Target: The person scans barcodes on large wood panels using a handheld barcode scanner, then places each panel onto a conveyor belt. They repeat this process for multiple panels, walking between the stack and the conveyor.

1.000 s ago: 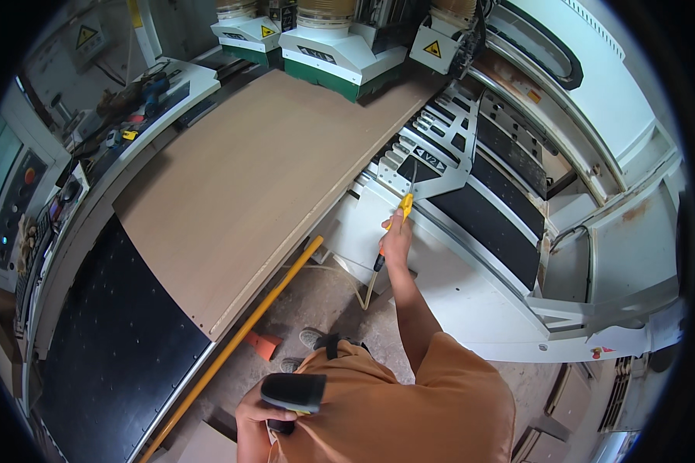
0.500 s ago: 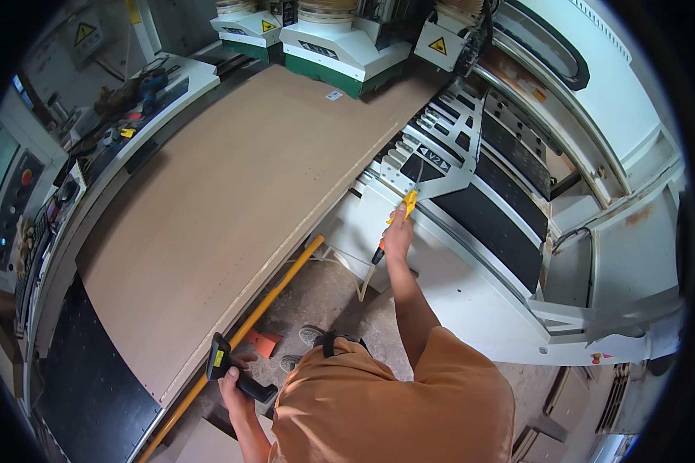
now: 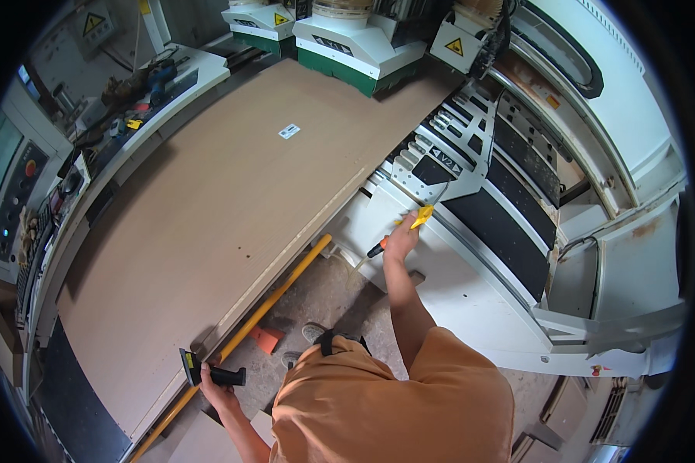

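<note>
My left hand (image 3: 218, 392) is closed around a black handheld barcode scanner (image 3: 225, 377), close to the near edge of a large brown board (image 3: 185, 208). Whether that hand touches the board I cannot tell. In my right hand (image 3: 400, 241) is a yellow air blow gun (image 3: 422, 217) with an orange and black hose fitting (image 3: 377, 248). Its thin nozzle points up toward the slotted metal plate (image 3: 457, 179) to the right of the board. A small white label (image 3: 289, 131) lies on the board's far part.
Green-skirted white machine heads (image 3: 355, 50) stand over the board's far end. A yellow rail (image 3: 286, 289) runs below its near edge. Tools lie on a side ledge (image 3: 181, 81) at left, near a control panel (image 3: 23, 185). An orange-red pedal-like piece (image 3: 266, 339) sits on the floor.
The board with its label has slid toward the near left, out from the machine heads. My left hand and scanner moved left; the blow gun shifted slightly right and tilted. The view has shifted a little.
</note>
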`<state>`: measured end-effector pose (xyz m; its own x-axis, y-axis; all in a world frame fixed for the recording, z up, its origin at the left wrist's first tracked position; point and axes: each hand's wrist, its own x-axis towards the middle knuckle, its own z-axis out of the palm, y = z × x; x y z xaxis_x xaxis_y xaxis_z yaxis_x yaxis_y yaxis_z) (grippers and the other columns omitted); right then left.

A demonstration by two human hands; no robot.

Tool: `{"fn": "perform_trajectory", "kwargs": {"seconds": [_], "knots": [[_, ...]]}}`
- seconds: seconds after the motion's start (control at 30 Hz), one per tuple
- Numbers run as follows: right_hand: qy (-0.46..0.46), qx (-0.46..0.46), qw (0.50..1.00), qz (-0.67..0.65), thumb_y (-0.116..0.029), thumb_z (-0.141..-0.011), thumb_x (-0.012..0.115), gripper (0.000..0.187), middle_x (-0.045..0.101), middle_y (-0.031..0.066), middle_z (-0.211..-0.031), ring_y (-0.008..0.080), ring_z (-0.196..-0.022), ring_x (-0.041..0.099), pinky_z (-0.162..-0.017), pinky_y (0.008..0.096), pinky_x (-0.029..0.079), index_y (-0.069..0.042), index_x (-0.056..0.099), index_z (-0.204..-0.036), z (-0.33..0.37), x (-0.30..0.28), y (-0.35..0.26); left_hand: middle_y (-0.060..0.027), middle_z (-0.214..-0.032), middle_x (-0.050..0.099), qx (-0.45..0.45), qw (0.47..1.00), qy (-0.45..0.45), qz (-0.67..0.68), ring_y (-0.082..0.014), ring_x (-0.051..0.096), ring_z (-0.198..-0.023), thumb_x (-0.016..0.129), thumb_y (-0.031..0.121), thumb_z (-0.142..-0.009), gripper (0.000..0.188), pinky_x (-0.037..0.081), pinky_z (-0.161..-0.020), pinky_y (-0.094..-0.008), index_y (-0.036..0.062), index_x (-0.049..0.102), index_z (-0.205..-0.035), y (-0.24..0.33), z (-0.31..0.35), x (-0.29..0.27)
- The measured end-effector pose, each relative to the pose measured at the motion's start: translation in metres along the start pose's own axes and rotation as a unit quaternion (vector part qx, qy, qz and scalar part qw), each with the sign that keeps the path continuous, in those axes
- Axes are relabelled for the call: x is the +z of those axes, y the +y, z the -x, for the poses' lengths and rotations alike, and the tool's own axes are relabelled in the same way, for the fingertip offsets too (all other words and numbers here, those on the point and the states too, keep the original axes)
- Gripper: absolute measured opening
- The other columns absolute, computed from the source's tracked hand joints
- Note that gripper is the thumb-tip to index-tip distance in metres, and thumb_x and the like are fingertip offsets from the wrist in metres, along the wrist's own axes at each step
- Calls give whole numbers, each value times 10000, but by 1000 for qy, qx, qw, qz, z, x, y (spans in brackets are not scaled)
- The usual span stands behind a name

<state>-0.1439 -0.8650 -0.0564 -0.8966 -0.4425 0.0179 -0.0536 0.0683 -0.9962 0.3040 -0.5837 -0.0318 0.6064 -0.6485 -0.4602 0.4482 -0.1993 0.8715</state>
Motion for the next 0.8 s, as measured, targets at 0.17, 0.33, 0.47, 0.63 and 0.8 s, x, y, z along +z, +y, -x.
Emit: {"fn": "perform_trajectory", "kwargs": {"seconds": [0.17,0.33,0.47,0.63,0.8], "knots": [[-71,58,995,-32,-406,-1008,494,445,644,107,-849,195,-593,569,-560,329,485,3,531,-1180,41,7,30,-110,-974,715,2,999,21,48,-56,530,-531,625,434,-905,302,373,-425,-217,143,596,-980,12,-8,-8],[-190,129,968,-100,-369,-1020,494,366,636,89,-910,118,-519,496,-487,260,449,-48,488,-1195,106,40,70,-24,-846,697,-8,994,86,71,-51,515,-526,673,433,-875,305,362,-432,-222,157,599,-983,27,-10,-10],[-296,238,912,-154,-280,-1012,540,272,589,34,-926,114,-696,508,-611,273,463,-59,518,-1168,132,78,115,-13,-770,684,-16,993,116,5,-43,409,-402,687,450,-854,318,254,-353,-207,146,604,-895,36,-7,-21],[-392,-14,906,160,-157,-890,712,319,592,94,-928,214,-845,567,-781,371,470,-1,636,-1157,138,84,166,-34,-807,679,-32,986,162,16,-43,413,-411,684,413,-860,301,254,-356,-212,132,623,-950,43,-7,-44],[-410,-18,902,133,-139,-924,640,249,538,138,-1119,237,-883,563,-824,362,481,20,601,-1111,139,56,154,-63,-885,700,-26,985,170,34,-48,498,-481,689,411,-857,329,269,-356,-214,120,609,-989,47,-10,-85]]}}
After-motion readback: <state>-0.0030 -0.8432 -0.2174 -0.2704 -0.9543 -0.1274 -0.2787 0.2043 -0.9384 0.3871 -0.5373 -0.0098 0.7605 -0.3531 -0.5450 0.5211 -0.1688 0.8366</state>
